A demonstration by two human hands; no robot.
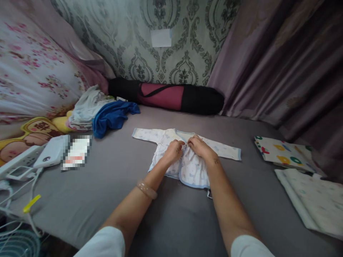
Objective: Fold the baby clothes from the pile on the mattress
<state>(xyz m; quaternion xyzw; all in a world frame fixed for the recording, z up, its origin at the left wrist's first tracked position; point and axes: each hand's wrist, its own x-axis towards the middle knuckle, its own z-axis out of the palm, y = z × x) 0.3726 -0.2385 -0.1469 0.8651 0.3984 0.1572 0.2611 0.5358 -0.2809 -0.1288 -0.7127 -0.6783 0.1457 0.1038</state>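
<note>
A small white baby shirt with pale blue trim (pixel 193 169) lies spread on the grey bed sheet (pixel 112 192), sleeves out to both sides. My left hand (pixel 174 149) and my right hand (pixel 198 145) meet at the shirt's chest, just below the neckline. Both have their fingers curled and pinched on the front fabric. A translucent bangle (pixel 147 189) sits on my left wrist.
A heap of clothes with a blue garment (pixel 112 117) lies at the back left. A black and maroon long bag (pixel 171 96) rests along the wall. Folded patterned cloths (pixel 284 151) and a pale cloth (pixel 316 200) lie at right. A white power bank (pixel 52 151) and cables sit at left.
</note>
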